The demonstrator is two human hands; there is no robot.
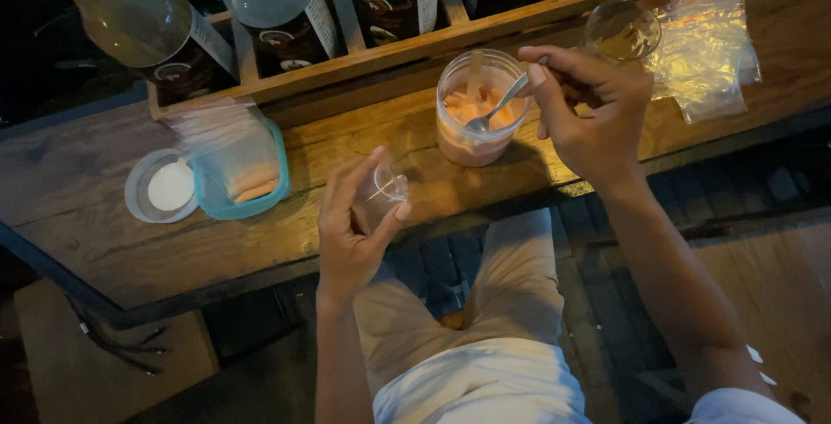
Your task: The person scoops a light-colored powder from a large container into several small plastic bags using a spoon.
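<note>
The person sits with pale trousers [511, 303] under the edge of a dark, rough wooden table [104, 216]. The left hand [351, 225] is curled around a tiny clear bag [385, 189], pinching it between thumb and fingers just over the near edge of the table. The bag looks thin and shiny. The right hand [589, 108] is closed on the handle of a silver metal spoon [498, 108]. The round end of the spoon is down inside a clear round jar [476, 117], which stands on the table between the two hands. The jar holds soft pink stuff in lumps. To the left sits a teal plastic tub [247, 173] with rounded corners, with flat orange pieces and clear bags in it. Touching it is a round see-through lid [160, 186] with a white middle. Behind the right hand stands a small clear glass [621, 30], and beside it lies a crinkly pile of plastic bags [705, 48]. Farthest back, a wooden crate [450, 35] with slats holds smooth glass bottles [277, 0] with labels.
</note>
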